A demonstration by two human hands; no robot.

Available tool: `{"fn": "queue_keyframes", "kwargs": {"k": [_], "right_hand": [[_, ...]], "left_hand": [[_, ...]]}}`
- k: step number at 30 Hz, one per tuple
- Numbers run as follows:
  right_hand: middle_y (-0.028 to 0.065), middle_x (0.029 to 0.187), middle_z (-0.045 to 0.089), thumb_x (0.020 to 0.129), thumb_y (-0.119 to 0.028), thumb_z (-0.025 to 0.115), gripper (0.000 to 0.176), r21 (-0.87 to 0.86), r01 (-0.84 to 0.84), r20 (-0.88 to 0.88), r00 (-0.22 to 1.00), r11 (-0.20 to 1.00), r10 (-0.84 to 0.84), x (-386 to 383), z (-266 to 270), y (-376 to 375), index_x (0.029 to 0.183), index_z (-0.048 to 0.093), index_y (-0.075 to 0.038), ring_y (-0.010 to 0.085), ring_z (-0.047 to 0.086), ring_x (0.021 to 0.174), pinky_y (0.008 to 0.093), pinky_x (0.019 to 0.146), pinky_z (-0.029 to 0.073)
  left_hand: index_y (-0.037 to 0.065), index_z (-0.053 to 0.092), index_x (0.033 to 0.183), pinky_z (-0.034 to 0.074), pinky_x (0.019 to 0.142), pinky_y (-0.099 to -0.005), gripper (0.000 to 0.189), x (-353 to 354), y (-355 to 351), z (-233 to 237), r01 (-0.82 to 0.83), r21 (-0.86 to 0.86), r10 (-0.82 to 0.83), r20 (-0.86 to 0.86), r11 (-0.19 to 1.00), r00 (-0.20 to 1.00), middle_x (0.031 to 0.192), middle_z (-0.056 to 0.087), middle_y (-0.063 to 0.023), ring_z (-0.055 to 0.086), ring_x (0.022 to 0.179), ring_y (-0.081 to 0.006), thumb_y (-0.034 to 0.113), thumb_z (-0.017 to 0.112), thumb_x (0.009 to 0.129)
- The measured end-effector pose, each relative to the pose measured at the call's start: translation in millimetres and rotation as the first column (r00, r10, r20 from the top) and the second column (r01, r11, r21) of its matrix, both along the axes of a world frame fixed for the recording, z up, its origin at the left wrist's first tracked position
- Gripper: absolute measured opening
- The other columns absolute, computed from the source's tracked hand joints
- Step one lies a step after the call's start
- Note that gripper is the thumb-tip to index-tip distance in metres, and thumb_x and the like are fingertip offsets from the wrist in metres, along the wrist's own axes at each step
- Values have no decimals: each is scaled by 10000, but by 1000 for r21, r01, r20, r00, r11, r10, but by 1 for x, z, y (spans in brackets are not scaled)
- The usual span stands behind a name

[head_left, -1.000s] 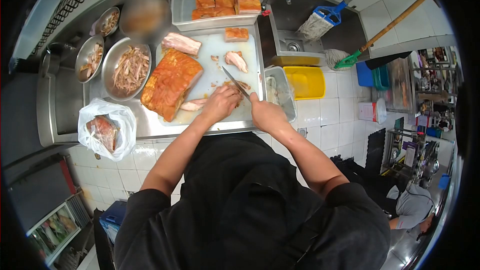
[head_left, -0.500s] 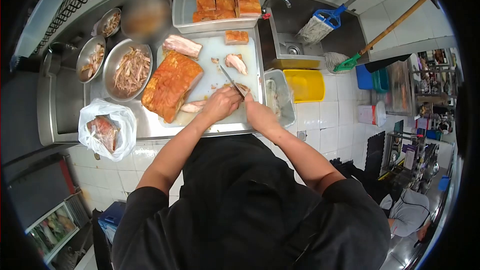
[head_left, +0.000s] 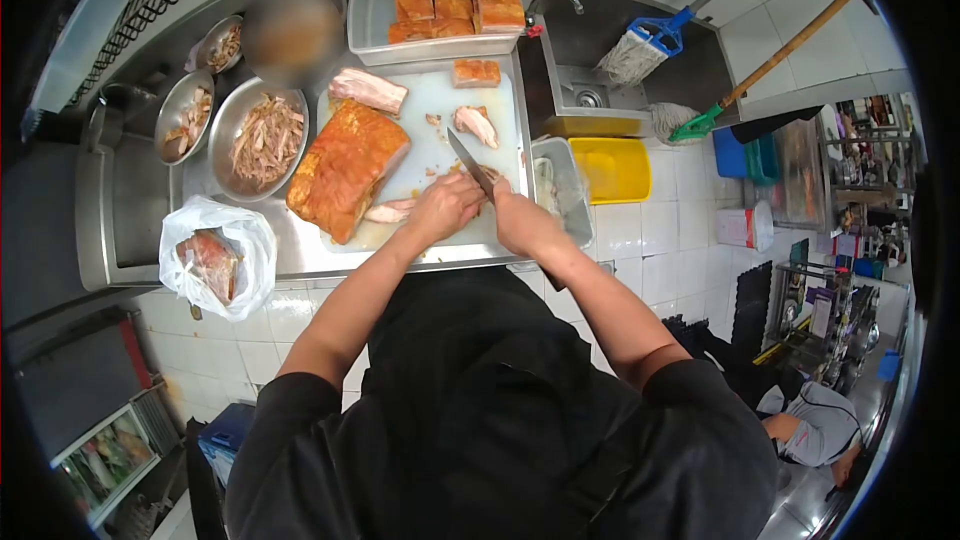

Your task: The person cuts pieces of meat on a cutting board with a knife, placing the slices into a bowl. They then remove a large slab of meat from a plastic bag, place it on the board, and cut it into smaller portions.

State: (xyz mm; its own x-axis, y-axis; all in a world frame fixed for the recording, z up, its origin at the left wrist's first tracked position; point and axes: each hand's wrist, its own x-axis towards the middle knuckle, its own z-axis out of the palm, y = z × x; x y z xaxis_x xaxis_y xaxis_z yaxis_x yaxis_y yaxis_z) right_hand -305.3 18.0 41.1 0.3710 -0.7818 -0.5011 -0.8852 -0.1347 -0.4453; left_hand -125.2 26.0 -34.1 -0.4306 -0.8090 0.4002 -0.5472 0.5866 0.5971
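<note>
My right hand (head_left: 526,224) is closed round the handle of a kitchen knife (head_left: 470,163), its blade slanting to the upper left over the white cutting board (head_left: 425,145). Beside the blade, my left hand (head_left: 447,206) presses down with curled fingers on a small piece of roast pork (head_left: 487,171), mostly hidden by hand and knife. A large slab of crisp-skinned pork (head_left: 345,170) lies left of my left hand, with a pale strip of meat (head_left: 390,210) between. Further up the board are a pale pork chunk (head_left: 368,91), a cut slice (head_left: 475,125) and a browned block (head_left: 476,72).
A tub of pork blocks (head_left: 436,48) stands behind the board. Left are a bowl of shredded meat (head_left: 262,180), smaller bowls and a plastic bag with meat (head_left: 217,302). Right are a grey bin (head_left: 573,220), yellow tub (head_left: 612,170), sink (head_left: 600,90) and mops. Another person (head_left: 815,425) is far right.
The knife has tilted, so its broad blade shows more, and my right hand has turned slightly. My left hand stays at nearly the same spot. The view has shifted a little.
</note>
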Motion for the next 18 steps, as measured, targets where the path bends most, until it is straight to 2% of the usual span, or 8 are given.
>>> {"fn": "queue_keyframes", "kwargs": {"k": [5,7,11,13,14,16,18], "right_hand": [[361,985,673,963,-85,415,324,-16,85,65,994,996,-83,-6,-25,3,1258,434,47,488,685,938,585,836,524],[358,966,675,964,-98,423,326,-11,9,100,995,1000,-8,-8,-8,-11,1260,432,40,500,680,928,596,832,515],[363,970,672,962,-100,432,322,-42,87,49,995,995,-85,1,-27,10,1249,432,47,509,675,938,600,838,512],[364,965,673,941,-65,440,330,-24,104,154,983,994,-99,1,-21,-4,1244,431,66,507,677,933,593,840,516],[369,965,670,923,-35,442,415,18,20,66,998,1000,-21,-2,-10,-10,1310,397,107,506,678,927,589,835,517],[365,955,673,920,-33,447,460,-35,50,68,997,998,-47,3,-8,-1,1346,370,121,507,678,921,589,834,518],[362,981,675,917,-37,462,553,-9,84,51,995,996,-84,7,-23,13,1412,309,155,503,679,946,578,860,520]], "left_hand": [[37,724,923,541,850,-384,189,2,-10,-6,16,-16,-15,36,1000,999,983,714,-79,661,940,-280,32,745,735],[37,725,930,542,853,-381,197,1,-10,-7,16,-44,-15,24,999,1000,989,716,-77,661,940,-281,30,746,734],[33,724,942,546,859,-389,203,2,2,-9,-3,-31,3,-6,1000,1000,977,715,-80,663,940,-290,22,741,741],[31,724,941,548,864,-394,200,2,8,-11,-11,-43,10,-15,999,1000,975,715,-82,666,941,-295,19,739,742],[32,726,948,549,878,-396,200,3,14,-9,10,29,-11,20,1000,1000,980,716,-89,671,948,-298,20,737,749],[34,729,955,551,891,-398,200,5,-4,-8,7,47,-10,57,999,998,986,717,-96,676,956,-301,21,735,755],[35,727,940,549,906,-396,153,3,5,-14,-45,-12,44,-56,999,997,1002,720,-112,682,969,-308,27,725,788]]}}
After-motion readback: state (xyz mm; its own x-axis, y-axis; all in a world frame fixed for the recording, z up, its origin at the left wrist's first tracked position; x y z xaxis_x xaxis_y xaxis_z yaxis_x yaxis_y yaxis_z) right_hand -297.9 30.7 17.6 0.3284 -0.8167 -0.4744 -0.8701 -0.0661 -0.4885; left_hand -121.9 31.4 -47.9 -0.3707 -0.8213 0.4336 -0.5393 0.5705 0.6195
